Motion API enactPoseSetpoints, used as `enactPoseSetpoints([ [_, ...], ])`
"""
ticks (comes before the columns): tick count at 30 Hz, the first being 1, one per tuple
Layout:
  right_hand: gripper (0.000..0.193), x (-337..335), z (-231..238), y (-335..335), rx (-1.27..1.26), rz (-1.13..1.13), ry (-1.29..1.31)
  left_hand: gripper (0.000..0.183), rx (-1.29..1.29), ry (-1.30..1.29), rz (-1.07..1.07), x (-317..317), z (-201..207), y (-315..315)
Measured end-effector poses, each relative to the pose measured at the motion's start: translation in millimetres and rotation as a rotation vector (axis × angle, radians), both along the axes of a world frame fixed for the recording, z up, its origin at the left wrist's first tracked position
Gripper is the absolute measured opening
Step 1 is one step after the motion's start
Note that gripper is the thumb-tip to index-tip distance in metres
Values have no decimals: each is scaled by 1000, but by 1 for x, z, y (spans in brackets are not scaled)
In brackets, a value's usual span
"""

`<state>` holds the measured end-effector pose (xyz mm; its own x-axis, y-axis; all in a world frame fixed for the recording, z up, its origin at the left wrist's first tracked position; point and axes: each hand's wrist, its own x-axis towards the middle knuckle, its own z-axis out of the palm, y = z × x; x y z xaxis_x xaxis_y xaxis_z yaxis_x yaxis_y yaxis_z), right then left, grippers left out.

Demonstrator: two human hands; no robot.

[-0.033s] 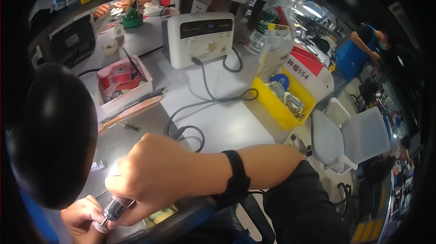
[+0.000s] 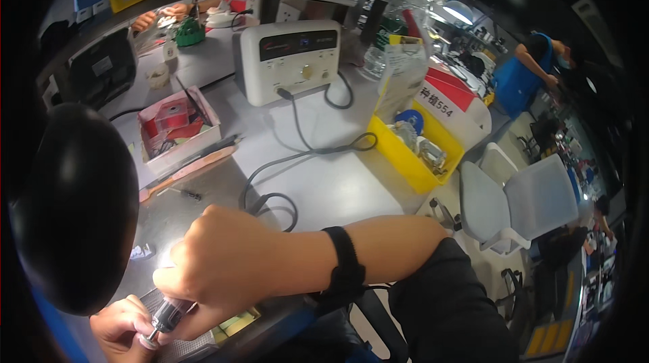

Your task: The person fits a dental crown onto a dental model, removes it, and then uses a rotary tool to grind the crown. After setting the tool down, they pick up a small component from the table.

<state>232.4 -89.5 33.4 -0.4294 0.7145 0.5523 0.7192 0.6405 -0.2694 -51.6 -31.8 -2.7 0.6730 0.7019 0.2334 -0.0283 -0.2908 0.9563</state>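
Grey rotary handpiece (image 2: 169,314): near left, gripped by the right hand (image 2: 226,255), tip at a small pale piece (image 2: 147,341). Left hand (image 2: 122,326): fingers pinching that piece. White control box (image 2: 291,65): far centre. Yellow bin (image 2: 404,165): right.

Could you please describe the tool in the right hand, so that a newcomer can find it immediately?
From the white machine, go down to the right hand, with a black band on its wrist. The tool is in its grip, with a thin metal shaft pointing down to the left hand. Unlike the pink stick lying higher up, it is grey and held.
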Motion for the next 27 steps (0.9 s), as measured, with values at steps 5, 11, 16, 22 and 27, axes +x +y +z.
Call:
enactPoseSetpoints([
  [5,50,0,0,-1,53,-75,30,16,-47,333,156,-28,-2,-7],
  [11,41,-4,5,-3,-113,-52,137,14,271,456,146,-14,15,-9],
  [16,42,-1,-2,-2,38,-5,97,25,463,98,61,11,27,-11],
  [22,39,6,0,9,-56,75,100,24,393,153,-112,22,40,-5],
  [27,33,2,15,17,-44,151,191,23,344,-63,-69,30,35,-4],
])
